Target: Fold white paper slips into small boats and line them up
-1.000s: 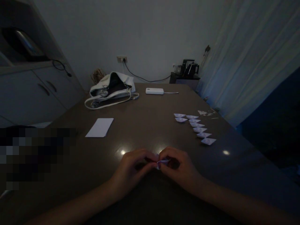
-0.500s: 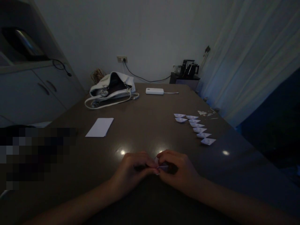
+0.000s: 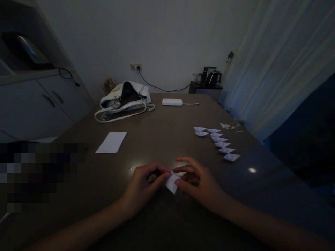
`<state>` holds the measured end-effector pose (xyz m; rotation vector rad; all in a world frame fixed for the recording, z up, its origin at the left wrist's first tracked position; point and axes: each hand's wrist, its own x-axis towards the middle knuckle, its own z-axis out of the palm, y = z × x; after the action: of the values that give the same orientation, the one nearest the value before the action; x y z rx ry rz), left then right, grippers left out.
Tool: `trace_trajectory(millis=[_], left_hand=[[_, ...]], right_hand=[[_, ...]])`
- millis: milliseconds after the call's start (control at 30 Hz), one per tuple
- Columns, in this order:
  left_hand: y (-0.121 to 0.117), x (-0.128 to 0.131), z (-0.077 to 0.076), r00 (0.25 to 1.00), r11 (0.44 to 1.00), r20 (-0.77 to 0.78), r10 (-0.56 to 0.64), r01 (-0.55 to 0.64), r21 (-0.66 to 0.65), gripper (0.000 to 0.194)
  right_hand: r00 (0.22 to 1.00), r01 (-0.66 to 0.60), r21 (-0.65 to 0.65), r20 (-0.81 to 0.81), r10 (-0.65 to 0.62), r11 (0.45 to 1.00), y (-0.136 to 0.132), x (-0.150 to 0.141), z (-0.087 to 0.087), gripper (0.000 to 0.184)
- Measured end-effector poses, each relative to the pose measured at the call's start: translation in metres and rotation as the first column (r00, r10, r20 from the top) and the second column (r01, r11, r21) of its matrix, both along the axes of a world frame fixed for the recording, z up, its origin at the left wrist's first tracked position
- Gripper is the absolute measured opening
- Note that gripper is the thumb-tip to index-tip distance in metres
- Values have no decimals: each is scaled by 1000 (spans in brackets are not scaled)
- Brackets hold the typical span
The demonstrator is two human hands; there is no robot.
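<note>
A small folded piece of white paper (image 3: 172,183), diamond-shaped from here, is held between my hands near the table's front. My left hand (image 3: 146,183) pinches its left corner between thumb and fingers. On the right corner rests the thumb of my right hand (image 3: 200,181), with fingers behind the paper and the index finger lifted away. Several small folded paper boats (image 3: 221,144) stand in a staggered line to the right. A stack of white paper sheets (image 3: 112,143) lies on the left.
A white handbag (image 3: 125,99) and a white power bank (image 3: 172,102) with a short cable sit toward the back of the brown table (image 3: 162,136). Paper scraps (image 3: 230,126) lie at the right edge. Behind stands a black kettle (image 3: 214,78) on a small cabinet.
The folded paper has turned so its flat diamond face shows. My right hand has loosened, its index finger rising, while the left still pinches the paper.
</note>
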<state>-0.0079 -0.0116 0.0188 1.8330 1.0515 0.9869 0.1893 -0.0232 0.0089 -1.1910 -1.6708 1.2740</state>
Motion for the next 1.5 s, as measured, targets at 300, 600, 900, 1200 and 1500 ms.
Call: trace_trajectory(millis=[300, 600, 900, 1200, 1500], left_hand=[[-1, -1, -6, 1000, 993, 0, 9, -9, 120, 8], [4, -3, -2, 993, 993, -118, -12, 25, 114, 10], [4, 2, -10, 995, 989, 67, -67, 76, -129, 12], [6, 4, -6, 970, 942, 244, -8, 89, -324, 28], [5, 2, -5, 961, 932, 272, -48, 141, -333, 21]], right_hand=[[981, -102, -181, -184, 68, 978, 1, -3, -3, 51], [988, -8, -71, -152, -3, 997, 2, -2, -2, 40], [999, 44, 110, -17, -42, 993, -4, -3, 2, 33], [989, 5, 310, 137, -50, 951, 4, 1, -1, 3], [1000, -18, 238, -11, 21, 971, 3, 2, 1, 13]])
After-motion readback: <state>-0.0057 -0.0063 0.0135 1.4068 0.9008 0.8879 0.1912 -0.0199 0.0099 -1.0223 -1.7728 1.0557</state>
